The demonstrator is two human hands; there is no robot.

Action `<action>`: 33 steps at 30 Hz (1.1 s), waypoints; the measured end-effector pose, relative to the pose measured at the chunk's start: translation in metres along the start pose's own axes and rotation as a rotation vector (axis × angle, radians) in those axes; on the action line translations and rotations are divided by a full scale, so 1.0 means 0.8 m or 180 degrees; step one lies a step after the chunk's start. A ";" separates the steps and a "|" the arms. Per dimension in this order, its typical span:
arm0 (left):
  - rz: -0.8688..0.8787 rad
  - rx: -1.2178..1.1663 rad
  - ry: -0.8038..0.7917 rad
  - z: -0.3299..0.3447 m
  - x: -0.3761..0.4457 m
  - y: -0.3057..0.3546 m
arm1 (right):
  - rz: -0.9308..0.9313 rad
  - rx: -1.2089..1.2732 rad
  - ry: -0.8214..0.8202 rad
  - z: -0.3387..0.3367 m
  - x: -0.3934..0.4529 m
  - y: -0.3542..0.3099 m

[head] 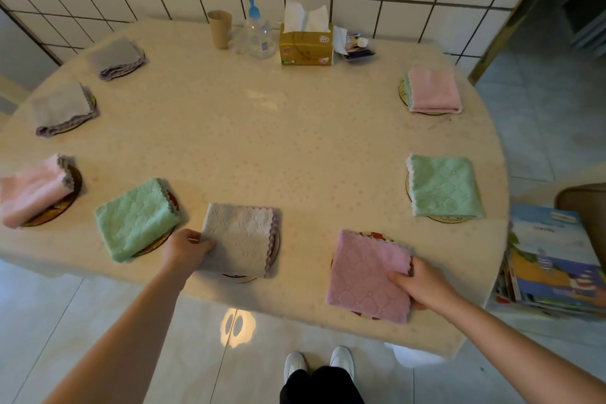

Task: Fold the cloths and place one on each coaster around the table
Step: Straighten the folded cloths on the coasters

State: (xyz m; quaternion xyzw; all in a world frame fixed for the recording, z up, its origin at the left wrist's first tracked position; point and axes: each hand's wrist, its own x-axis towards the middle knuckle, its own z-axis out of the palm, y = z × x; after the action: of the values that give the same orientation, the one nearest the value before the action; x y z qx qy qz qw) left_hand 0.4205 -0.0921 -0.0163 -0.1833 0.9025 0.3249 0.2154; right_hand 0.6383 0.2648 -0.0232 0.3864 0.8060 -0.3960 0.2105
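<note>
Folded cloths lie on round coasters around the oval table (262, 147). My left hand (187, 248) pinches the left edge of a folded grey cloth (241, 238) that rests on a coaster (277, 244) near the front edge. My right hand (421, 284) grips the right edge of a folded pink-purple cloth (367, 275) lying over another coaster (375, 235). Other folded cloths sit on coasters: green (136, 218), pink (31, 190), two grey (60, 108) (116, 57) on the left, pink (433, 88) and green (444, 185) on the right.
At the back by the tiled wall stand a paper cup (219, 29), a clear pump bottle (259, 33), a tissue box (306, 43) and small clutter (355, 47). A stack of books (551, 259) sits to the right of the table. My feet (319, 366) are below the front edge.
</note>
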 end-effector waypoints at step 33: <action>-0.1097 -0.3478 0.0172 -0.304 0.264 -0.136 | -0.0672 -0.0388 0.0008 0.294 0.021 -0.467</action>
State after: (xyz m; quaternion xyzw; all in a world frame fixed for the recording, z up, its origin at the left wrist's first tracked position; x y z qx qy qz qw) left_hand 0.2293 -0.3726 -0.0096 -0.4208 0.5658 0.6995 0.1161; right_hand 0.3408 -0.0604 0.0028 0.2864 0.8650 -0.3657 0.1898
